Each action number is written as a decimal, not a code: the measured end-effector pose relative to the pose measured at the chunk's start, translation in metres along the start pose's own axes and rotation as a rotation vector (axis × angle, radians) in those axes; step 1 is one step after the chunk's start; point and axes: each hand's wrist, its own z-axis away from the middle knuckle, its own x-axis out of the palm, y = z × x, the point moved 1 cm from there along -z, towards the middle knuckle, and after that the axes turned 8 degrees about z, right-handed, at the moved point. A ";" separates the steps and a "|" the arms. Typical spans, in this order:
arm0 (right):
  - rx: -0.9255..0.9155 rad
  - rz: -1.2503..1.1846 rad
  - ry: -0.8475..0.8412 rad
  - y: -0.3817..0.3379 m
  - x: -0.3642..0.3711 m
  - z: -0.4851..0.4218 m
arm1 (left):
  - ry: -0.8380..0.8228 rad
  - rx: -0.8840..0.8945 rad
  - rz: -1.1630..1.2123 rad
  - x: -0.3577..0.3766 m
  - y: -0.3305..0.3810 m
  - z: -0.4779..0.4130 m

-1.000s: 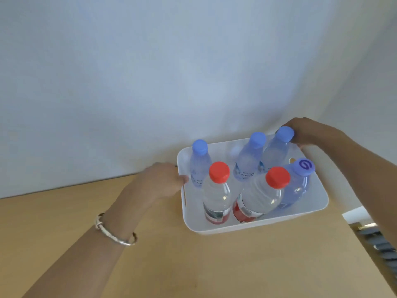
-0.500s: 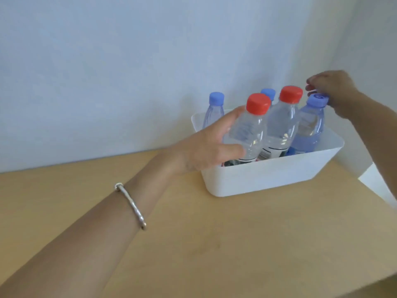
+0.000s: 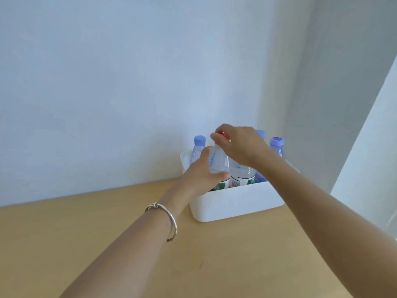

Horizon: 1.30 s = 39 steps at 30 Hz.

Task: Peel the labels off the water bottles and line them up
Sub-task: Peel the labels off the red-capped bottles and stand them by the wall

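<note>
A white bin [image 3: 234, 206] stands at the back of the wooden table [image 3: 129, 244], by the wall, with several upright water bottles in it. My left hand [image 3: 202, 175] wraps the body of the front red-capped bottle [image 3: 219, 162]. My right hand [image 3: 240, 143] sits over that bottle's red cap, fingers closed on it. A second labelled bottle [image 3: 241, 175] stands right beside it, its cap hidden by my right hand. Blue-capped bottles stand at the left [image 3: 198, 147] and at the right [image 3: 277, 146]; another blue cap [image 3: 260, 133] peeks out behind my right hand.
A pale wall [image 3: 129, 93] rises directly behind the bin and turns a corner at the right. A white surface [image 3: 369, 168] stands at the far right, past the table's edge. A metal bangle [image 3: 167, 218] is on my left wrist.
My right hand left the purple-blue cap at the right and came over to the red cap of the front bottle. My left hand keeps its hold on that bottle's body.
</note>
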 end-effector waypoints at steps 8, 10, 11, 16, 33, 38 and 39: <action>-0.066 0.146 0.264 0.011 0.018 0.001 | 0.031 0.010 -0.012 0.005 -0.002 0.001; -0.084 0.151 0.285 0.012 0.019 0.001 | 0.038 0.023 -0.008 0.006 -0.005 0.002; -0.091 0.158 0.304 0.013 0.021 0.001 | 0.035 0.032 0.000 0.006 -0.005 0.002; -0.043 0.163 0.340 0.016 0.026 0.001 | 0.035 0.062 0.033 0.005 -0.007 -0.002; -0.145 -1.181 -0.008 -0.110 0.041 0.016 | 0.656 0.211 0.303 -0.132 0.019 0.051; -0.211 -1.270 -0.206 -0.146 0.098 0.028 | 0.659 0.081 0.231 -0.146 -0.033 0.068; -0.201 -1.299 -0.224 -0.147 0.108 0.032 | 0.626 0.080 0.279 -0.144 -0.048 0.074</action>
